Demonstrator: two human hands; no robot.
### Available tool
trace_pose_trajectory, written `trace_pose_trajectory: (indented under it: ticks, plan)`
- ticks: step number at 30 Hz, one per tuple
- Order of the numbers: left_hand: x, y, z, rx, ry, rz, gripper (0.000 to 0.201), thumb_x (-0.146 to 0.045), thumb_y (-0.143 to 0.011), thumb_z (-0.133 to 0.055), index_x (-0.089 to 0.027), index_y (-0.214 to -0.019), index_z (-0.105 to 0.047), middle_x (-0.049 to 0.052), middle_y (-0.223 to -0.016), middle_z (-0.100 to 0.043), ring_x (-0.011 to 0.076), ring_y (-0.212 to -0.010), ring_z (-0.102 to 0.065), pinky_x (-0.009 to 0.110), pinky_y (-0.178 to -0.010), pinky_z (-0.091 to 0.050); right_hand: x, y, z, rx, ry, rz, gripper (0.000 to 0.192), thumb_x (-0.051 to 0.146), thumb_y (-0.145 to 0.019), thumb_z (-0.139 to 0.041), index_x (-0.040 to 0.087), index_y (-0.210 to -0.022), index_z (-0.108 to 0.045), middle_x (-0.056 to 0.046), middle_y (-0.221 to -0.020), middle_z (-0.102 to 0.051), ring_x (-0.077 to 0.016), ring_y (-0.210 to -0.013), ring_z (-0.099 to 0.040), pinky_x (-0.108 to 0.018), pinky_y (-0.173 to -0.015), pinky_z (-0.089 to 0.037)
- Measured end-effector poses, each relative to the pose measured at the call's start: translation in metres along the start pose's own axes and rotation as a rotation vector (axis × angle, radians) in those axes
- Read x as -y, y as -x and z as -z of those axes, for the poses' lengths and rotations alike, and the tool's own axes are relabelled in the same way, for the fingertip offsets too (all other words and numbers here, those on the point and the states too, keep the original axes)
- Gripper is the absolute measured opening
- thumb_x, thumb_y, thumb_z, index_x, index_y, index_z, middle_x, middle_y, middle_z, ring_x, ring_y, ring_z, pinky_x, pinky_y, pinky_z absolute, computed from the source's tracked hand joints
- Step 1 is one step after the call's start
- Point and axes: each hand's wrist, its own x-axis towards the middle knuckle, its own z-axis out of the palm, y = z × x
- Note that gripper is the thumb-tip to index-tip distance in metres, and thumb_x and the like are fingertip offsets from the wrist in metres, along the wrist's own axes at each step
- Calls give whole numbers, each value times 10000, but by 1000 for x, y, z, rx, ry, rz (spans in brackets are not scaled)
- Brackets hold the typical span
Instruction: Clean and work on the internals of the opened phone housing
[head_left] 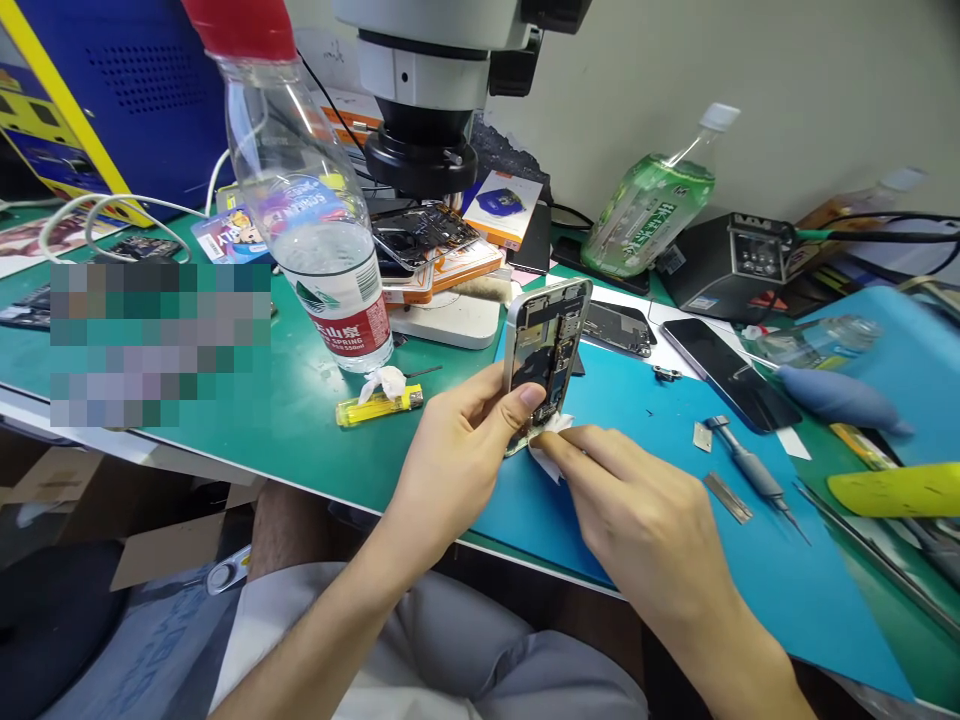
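My left hand [457,450] grips an opened phone frame [541,345] from its left side, holding it upright over the blue mat [660,560], its bare inner parts facing me. My right hand [637,520] pinches a small white wipe [551,437] against the lower edge of the frame. A second dark phone [731,375] lies flat on the mat to the right. A grey screwdriver [750,470] lies beside it, with a thin metal strip [727,497] close by.
A water bottle [319,215] with a red cap stands at the left on the green mat [300,430], a yellow lighter [379,405] at its foot. A microscope [431,90] stands behind. A green bottle [649,205], a soldering station [735,260] and a blue blower [832,390] sit at the right.
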Motion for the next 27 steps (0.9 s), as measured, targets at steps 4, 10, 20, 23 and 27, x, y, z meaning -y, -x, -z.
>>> trace_pose_trajectory:
  ticks: [4, 10, 20, 23, 27]
  plan:
    - [0, -1, 0, 1, -23, 7, 252, -335, -1064, -641, -204, -1212, -798, 9, -1046, -802, 180, -987, -714, 223, -886, -546, 0, 1, 0, 17, -28, 2, 267, 48, -1063, -508, 122, -1157, -746, -60, -1010, -776, -180, -853, -690, -323, -710, -458]
    - [-1, 0, 0, -15, -21, 17, 254, -346, -1053, -657, -205, -1206, -803, 19, -1092, -810, 200, -1038, -719, 232, -892, -547, 2, 0, -1, 18, -9, -7, 248, 67, -1064, -517, 124, -1132, -748, -58, -969, -767, -178, -799, -659, -326, -697, -446]
    - [1, 0, 1, 10, 36, 43, 327, -411, -1036, -675, -197, -1259, -785, 47, -1227, -802, 226, -1089, -726, 253, -909, -557, 4, -1, 1, 52, 12, -21, 269, 82, -1077, -491, 154, -1126, -745, -48, -971, -764, -172, -794, -648, -324, -690, -446]
    - [1, 0, 1, 20, 37, 53, 339, -415, -1039, -672, -202, -1280, -779, 44, -1226, -803, 231, -1124, -724, 256, -935, -557, 5, -1, 1, 25, 6, -36, 269, 72, -1074, -493, 150, -1142, -741, -57, -1010, -775, -176, -844, -675, -316, -708, -451]
    - [1, 1, 2, 23, 44, 64, 352, -425, -1038, -678, -207, -1297, -773, 44, -1261, -796, 238, -1147, -724, 267, -949, -562, 10, -1, 0, 46, -34, -39, 260, 85, -1078, -498, 167, -1134, -739, -39, -974, -770, -170, -806, -663, -314, -679, -436]
